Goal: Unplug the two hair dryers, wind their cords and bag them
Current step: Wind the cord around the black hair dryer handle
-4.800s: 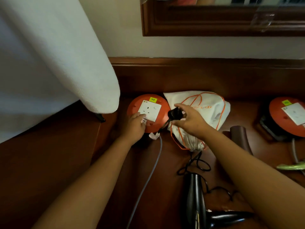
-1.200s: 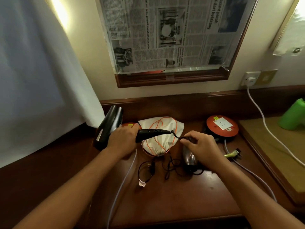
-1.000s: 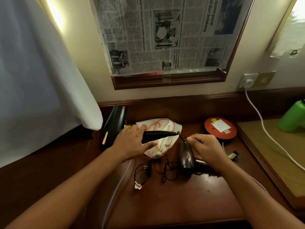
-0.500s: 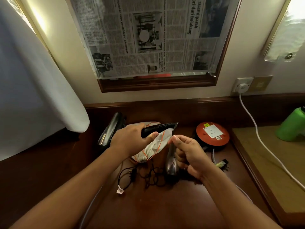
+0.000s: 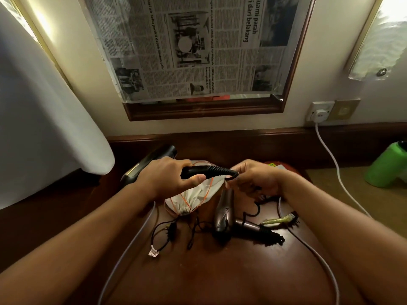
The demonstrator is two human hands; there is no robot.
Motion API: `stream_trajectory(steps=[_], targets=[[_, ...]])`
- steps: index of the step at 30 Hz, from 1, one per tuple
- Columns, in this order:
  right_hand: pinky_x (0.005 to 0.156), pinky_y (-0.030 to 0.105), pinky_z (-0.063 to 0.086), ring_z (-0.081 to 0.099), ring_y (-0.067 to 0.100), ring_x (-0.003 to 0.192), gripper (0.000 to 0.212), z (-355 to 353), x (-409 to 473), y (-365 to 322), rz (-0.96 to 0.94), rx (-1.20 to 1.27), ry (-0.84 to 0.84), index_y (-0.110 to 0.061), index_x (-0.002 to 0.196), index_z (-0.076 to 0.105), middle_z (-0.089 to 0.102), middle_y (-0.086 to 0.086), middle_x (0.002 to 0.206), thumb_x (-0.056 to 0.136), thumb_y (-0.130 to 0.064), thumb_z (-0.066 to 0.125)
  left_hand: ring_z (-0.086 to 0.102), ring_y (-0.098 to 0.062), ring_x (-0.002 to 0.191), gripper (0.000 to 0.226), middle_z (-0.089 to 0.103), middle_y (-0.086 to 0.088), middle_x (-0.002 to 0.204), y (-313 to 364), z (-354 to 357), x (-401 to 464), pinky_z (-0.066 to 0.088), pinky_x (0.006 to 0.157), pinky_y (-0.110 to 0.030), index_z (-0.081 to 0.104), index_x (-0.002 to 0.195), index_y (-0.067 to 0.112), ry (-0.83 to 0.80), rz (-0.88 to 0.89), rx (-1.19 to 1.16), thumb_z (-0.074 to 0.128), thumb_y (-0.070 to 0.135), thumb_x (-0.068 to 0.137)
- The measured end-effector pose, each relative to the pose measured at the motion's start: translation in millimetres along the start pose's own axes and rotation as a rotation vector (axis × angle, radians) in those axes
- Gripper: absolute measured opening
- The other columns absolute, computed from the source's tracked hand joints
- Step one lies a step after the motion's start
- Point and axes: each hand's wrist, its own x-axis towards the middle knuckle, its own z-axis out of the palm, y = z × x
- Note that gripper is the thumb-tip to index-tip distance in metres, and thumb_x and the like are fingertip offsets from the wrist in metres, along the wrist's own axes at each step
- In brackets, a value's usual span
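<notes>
My left hand (image 5: 169, 179) grips the handle of a black hair dryer (image 5: 209, 171), held above the desk with its barrel pointing left and back. My right hand (image 5: 253, 179) pinches the dryer's black cord right at the handle's end. The rest of that cord (image 5: 167, 233) lies in loose loops on the desk, ending in a plug with a white tag. A second, brown hair dryer (image 5: 224, 212) lies on the desk below my right hand, its cord beside it. A white drawstring bag (image 5: 193, 197) with orange cord lies under my hands.
An orange extension reel (image 5: 284, 170) sits behind my right hand, mostly hidden. Grey cables (image 5: 312, 252) trail over the wooden desk (image 5: 220, 278). A green bottle (image 5: 387, 168) stands far right. A white cable hangs from the wall socket (image 5: 320, 112). A white towel (image 5: 48, 128) hangs at left.
My right hand has risen to the end of the black dryer's handle and now pinches the cord there. The left hand keeps its grip on the handle. The camera has shifted.
</notes>
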Motion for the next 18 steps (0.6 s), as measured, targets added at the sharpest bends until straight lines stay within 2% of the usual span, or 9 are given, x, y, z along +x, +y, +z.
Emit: stream_trajectory(steps=[3, 7, 8, 10, 11, 12, 15, 18], targets=[[0.039, 0.019, 0.021, 0.028, 0.012, 0.042, 0.020, -11, -1, -23, 0.012, -0.181, 0.052, -0.015, 0.077, 0.073, 0.035, 0.007, 0.058, 0.090, -0.012, 0.059, 0.057, -0.005, 0.065, 0.060, 0.059, 0.009, 0.071, -2, -7, 6, 0.050, 0.061, -0.029, 0.047, 0.086, 0.041, -0.019, 0.046, 0.035, 0.014, 0.089, 0.071], [0.038, 0.018, 0.031, 0.039, 0.008, 0.042, 0.012, -13, -2, -52, -0.064, -0.392, 0.171, -0.007, 0.084, 0.074, 0.053, 0.005, 0.057, 0.087, -0.015, 0.065, 0.051, -0.002, 0.062, 0.057, 0.054, 0.010, 0.068, -4, -20, 14, 0.039, 0.055, -0.023, 0.047, 0.088, 0.035, -0.073, 0.069, 0.116, 0.021, 0.084, 0.074], [0.041, 0.019, 0.036, 0.043, 0.010, 0.045, 0.011, -13, -1, -57, -0.079, -0.440, 0.194, -0.009, 0.083, 0.075, 0.057, 0.009, 0.061, 0.086, -0.016, 0.067, 0.048, -0.001, 0.060, 0.059, 0.052, 0.011, 0.066, -5, -22, 16, 0.035, 0.052, -0.023, 0.050, 0.092, 0.033, -0.073, 0.070, 0.149, 0.023, 0.083, 0.075], [0.056, 0.035, 0.049, 0.056, 0.022, 0.060, 0.009, -15, 5, -63, -0.104, -0.538, 0.244, -0.015, 0.080, 0.076, 0.068, 0.018, 0.076, 0.083, -0.022, 0.071, 0.046, -0.001, 0.057, 0.070, 0.049, 0.011, 0.064, -9, -25, 20, 0.031, 0.050, -0.023, 0.057, 0.103, 0.029, -0.070, 0.066, 0.206, 0.024, 0.084, 0.075], [0.066, 0.041, 0.053, 0.061, 0.026, 0.069, 0.008, -15, 8, -66, -0.116, -0.583, 0.281, -0.017, 0.080, 0.077, 0.071, 0.017, 0.082, 0.082, -0.023, 0.072, 0.048, -0.002, 0.058, 0.075, 0.051, 0.011, 0.064, -12, -26, 23, 0.031, 0.049, -0.023, 0.059, 0.106, 0.028, -0.072, 0.063, 0.225, 0.023, 0.085, 0.074], [0.073, 0.042, 0.054, 0.065, 0.027, 0.075, 0.007, -15, 10, -69, -0.126, -0.624, 0.319, -0.018, 0.080, 0.077, 0.073, 0.013, 0.084, 0.081, -0.023, 0.073, 0.051, -0.004, 0.059, 0.078, 0.053, 0.010, 0.066, -15, -26, 25, 0.032, 0.049, -0.023, 0.059, 0.108, 0.028, -0.076, 0.061, 0.237, 0.021, 0.085, 0.073], [0.071, 0.030, 0.053, 0.067, 0.015, 0.077, 0.008, -12, 16, -78, -0.161, -0.737, 0.411, -0.019, 0.080, 0.077, 0.073, -0.001, 0.078, 0.082, -0.024, 0.072, 0.054, -0.005, 0.060, 0.084, 0.056, 0.009, 0.068, -25, -28, 31, 0.036, 0.051, -0.023, 0.059, 0.109, 0.028, -0.091, 0.041, 0.255, 0.016, 0.088, 0.070], [0.057, 0.018, 0.044, 0.060, 0.003, 0.063, 0.010, -6, 23, -83, -0.198, -0.797, 0.515, -0.018, 0.077, 0.076, 0.068, -0.007, 0.069, 0.082, -0.024, 0.071, 0.052, -0.005, 0.058, 0.079, 0.053, 0.009, 0.065, -31, -27, 33, 0.039, 0.052, -0.025, 0.056, 0.097, 0.029, -0.118, -0.012, 0.251, 0.014, 0.090, 0.068]])
